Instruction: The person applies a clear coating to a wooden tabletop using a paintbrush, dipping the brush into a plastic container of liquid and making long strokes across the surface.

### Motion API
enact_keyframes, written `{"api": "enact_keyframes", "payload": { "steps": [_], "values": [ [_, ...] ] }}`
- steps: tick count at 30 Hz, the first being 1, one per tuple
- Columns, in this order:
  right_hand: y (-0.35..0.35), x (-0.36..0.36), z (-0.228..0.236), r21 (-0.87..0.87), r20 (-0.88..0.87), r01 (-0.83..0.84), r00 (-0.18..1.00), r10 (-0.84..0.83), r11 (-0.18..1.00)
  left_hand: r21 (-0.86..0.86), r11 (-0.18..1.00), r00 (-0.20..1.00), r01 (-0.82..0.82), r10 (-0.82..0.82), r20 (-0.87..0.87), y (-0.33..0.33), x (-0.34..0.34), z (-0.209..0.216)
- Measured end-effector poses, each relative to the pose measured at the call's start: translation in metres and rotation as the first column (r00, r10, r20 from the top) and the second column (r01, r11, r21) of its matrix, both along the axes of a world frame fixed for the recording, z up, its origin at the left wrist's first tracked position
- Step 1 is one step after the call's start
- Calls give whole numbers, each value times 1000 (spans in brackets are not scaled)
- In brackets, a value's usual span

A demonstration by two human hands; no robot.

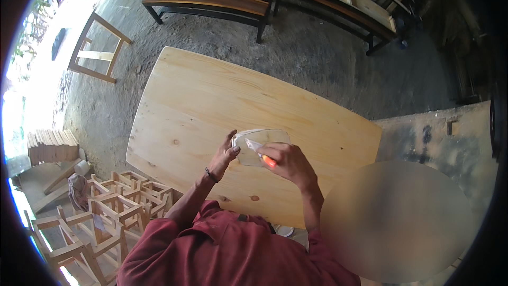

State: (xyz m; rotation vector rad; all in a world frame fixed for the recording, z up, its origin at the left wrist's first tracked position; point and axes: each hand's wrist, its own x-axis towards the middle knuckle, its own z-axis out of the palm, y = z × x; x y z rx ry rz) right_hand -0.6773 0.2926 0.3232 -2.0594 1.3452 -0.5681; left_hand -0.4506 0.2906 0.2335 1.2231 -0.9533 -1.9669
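Above a large pale wooden tabletop [211, 95], my left hand [226, 153] grips the left edge of a clear, rounded plastic piece [275, 136], perhaps a shallow container. Closed around the orange handle of what looks like a putty knife [269, 161], my right hand [288, 161] is at the right side of the clear piece. The tool's pale, whitish end lies over the clear piece, pointing toward my left hand. My right fingers cover part of both. Knots and small dark marks show on the tabletop's wood.
Several unfinished wooden stool frames [119, 204] stand at the lower left, near a stack of wood pieces [52, 145]. A wooden frame [98, 55] stands on the rough floor at the upper left. Dark-framed benches [211, 2] line the far side. A blurred oval hides the lower right.
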Motion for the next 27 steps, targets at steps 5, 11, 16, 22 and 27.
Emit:
{"api": "enact_keyframes", "payload": {
  "steps": [5, 11, 16, 22, 27],
  "values": [
    [-18, 71, 5, 26, -140, 4, 990, -1, 1000, 16, 996, 996, -87, 87, 21, 0, 47, 16],
    [-36, 135, 16, 28, -149, 51, 988, -46, 998, 1, 985, 983, -174, 174, -52, -11, 112, 17],
    [-54, 188, 45, 2, -43, -11, 999, 11, 1000, -23, 978, 979, -205, 205, -3, -25, 163, 2],
    [-72, 223, 81, -178, 142, -61, 986, 87, 982, 79, 961, 946, -264, 274, -174, -45, 210, 14],
    [-90, 231, 98, -170, 308, -82, 942, 132, 982, 30, 947, 931, -320, 320, -173, -66, 241, 12]
  ]
}}
